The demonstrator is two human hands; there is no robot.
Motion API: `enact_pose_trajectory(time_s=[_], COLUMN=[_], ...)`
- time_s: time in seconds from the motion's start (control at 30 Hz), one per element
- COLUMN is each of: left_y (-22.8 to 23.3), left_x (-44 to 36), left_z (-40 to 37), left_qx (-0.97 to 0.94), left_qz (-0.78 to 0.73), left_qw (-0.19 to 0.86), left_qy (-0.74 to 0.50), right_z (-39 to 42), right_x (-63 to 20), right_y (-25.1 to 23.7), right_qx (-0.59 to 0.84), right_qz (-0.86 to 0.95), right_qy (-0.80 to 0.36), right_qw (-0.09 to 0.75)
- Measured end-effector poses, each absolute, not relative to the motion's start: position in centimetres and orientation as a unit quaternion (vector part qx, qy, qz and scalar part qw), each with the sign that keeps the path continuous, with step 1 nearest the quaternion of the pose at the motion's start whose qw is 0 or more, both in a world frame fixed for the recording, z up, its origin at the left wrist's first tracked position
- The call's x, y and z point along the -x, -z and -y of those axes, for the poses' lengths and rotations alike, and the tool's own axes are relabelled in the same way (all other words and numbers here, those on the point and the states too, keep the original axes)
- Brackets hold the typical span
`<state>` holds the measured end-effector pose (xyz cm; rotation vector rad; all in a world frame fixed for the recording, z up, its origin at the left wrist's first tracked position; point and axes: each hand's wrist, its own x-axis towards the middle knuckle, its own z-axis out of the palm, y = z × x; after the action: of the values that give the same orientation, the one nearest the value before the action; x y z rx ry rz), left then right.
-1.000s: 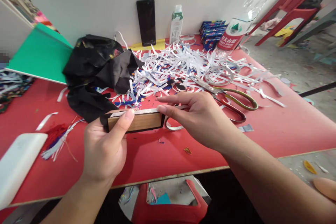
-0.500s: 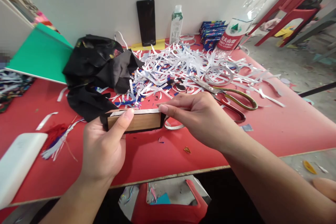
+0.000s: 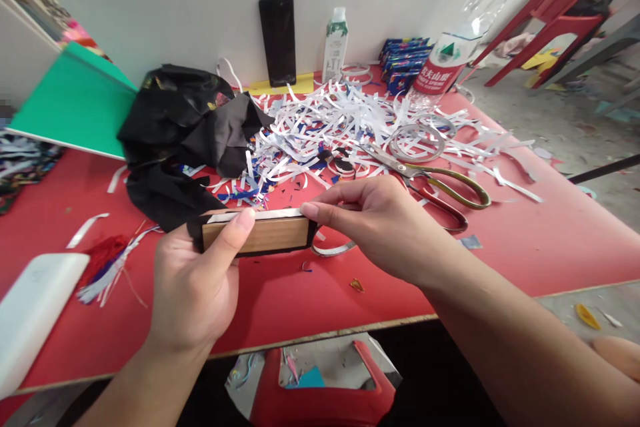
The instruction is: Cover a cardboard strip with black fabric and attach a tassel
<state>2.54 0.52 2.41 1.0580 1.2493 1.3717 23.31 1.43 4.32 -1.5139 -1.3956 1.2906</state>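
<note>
Head view looks down on a red bench (image 3: 525, 247) where both hands meet on one small thing: a flat rectangular wooden block with black edging (image 3: 260, 235), held just above the bench top, near its front edge. The left hand (image 3: 193, 290) is clamped on the block's left end, thumb pressed along the top edge and fingers wrapped behind. The right hand (image 3: 385, 223) comes in from the right and pinches the block's right end between thumb and forefinger, pressing a thin white strip (image 3: 260, 215) that runs along the top edge. A loose curl of the same strip (image 3: 333, 250) hangs below the right hand, close to the bench.

The block's long axis runs left to right across the view, roughly level, so each hand holds one end; the wide wooden face looks toward the camera.

Beyond the hands lies a heap of white and blue paper shreds (image 3: 330, 130), with large scissors with olive and red handles (image 3: 435, 183) just behind the right hand. Crumpled black cloth (image 3: 180, 127) sits behind the left hand, a green board (image 3: 70, 103) farther left, and a white slab (image 3: 30, 310) at the near left corner. A black phone (image 3: 278, 40) leans upright on the wall beside a small white carton (image 3: 335, 47).
</note>
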Motion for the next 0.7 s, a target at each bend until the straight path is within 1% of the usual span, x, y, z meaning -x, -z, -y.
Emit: enact_pose_trajectory(time_s=[0.17, 0.4, 0.47, 0.53, 0.6, 0.7], left_y=[-2.3, -1.4, -1.4, -1.5, -1.6, -1.4], left_x=[-2.9, -3.5, -3.3, -3.0, -2.6, -2.0], left_z=[-0.7, -1.2, -1.4, -1.7, -1.9, -2.2], left_qx=[-0.420, -0.324, -0.323, -0.347, -0.392, -0.463], left_qz=[-0.495, -0.503, -0.503, -0.507, -0.521, -0.555], left_qw=[0.507, 0.521, 0.531, 0.556, 0.579, 0.567], left_qy=[-0.567, -0.609, -0.600, -0.560, -0.490, -0.395], right_z=[-1.3, -1.6, -1.7, -1.8, -1.9, -1.9], right_x=[-23.2, -23.1, -23.2, -23.4, -23.6, -24.2], right_y=[-4.1, -3.8, -3.6, -3.4, -3.1, -2.7], right_qx=[0.593, 0.637, 0.638, 0.630, 0.607, 0.564], right_qz=[0.536, 0.530, 0.540, 0.563, 0.597, 0.650], right_qy=[-0.476, -0.417, -0.399, -0.365, -0.338, -0.327], right_qw=[0.367, 0.374, 0.377, 0.391, 0.401, 0.391])
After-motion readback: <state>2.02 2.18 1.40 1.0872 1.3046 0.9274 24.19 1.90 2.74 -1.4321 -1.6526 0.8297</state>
